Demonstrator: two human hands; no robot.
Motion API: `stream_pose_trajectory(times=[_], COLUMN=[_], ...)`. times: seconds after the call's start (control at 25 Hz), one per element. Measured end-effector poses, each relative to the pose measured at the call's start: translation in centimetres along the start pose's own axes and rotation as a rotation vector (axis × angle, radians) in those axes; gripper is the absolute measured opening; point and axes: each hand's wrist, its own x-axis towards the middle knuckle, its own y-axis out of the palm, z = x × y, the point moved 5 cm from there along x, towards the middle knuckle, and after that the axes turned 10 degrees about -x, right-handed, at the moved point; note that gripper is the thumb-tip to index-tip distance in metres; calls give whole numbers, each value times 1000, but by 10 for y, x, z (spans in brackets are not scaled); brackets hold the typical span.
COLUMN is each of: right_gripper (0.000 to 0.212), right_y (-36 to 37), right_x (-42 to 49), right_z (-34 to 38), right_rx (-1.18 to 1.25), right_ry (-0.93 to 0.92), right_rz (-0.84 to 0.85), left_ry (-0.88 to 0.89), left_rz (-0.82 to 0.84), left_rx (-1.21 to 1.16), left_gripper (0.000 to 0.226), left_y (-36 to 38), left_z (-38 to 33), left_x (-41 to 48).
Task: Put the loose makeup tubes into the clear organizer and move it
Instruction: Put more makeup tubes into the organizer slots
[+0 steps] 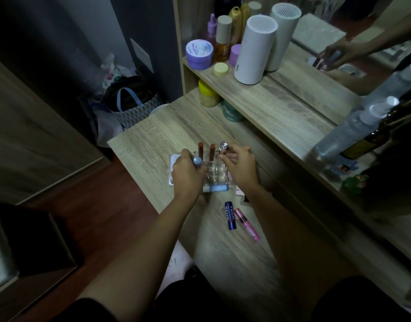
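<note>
Clear plastic makes up the organizer [209, 173], a little box of square holes that sits on the wooden table [148, 140] right under both hands. The left hand [187, 176] is curled over the organizer's left side, and its fingers are closed around a tube with a round light blue cap [197, 161]. The cap pokes up just past the knuckles. The right hand [240, 168] is over the organizer's right side. Its fingertips [225, 157] are pinched on a small tube with a shiny clear top [223, 145], which stands up at the far right corner of the box.

Just beyond the fingers, two reddish brown tubes [206, 148] stand upright in the back row of holes, side by side. Just behind the left wrist, a pale blue tube [215, 188] lies flat against the near edge of the organizer.

Closer to the person, between the two forearms, a dark blue Nivea stick [230, 215] and a pink tube [248, 225] lie loose on the table, touching each other. They are well back from the fingers.

Far past the hands, a shelf [258, 89] holds a purple jar [199, 54] and a tall white cylinder [255, 49].
</note>
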Motion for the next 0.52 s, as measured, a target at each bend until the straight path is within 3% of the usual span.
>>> stream_pose_trajectory(times=[0.52], right_gripper=[40], right_y=[-7], right_x=[7], right_z=[11], right_rx=[-85], right_ry=[-52], right_rz=[45], left_ry=[-50], left_rz=[42], left_rx=[-98], left_gripper=[20], left_y=[-4], left_z=[25], left_x=[10])
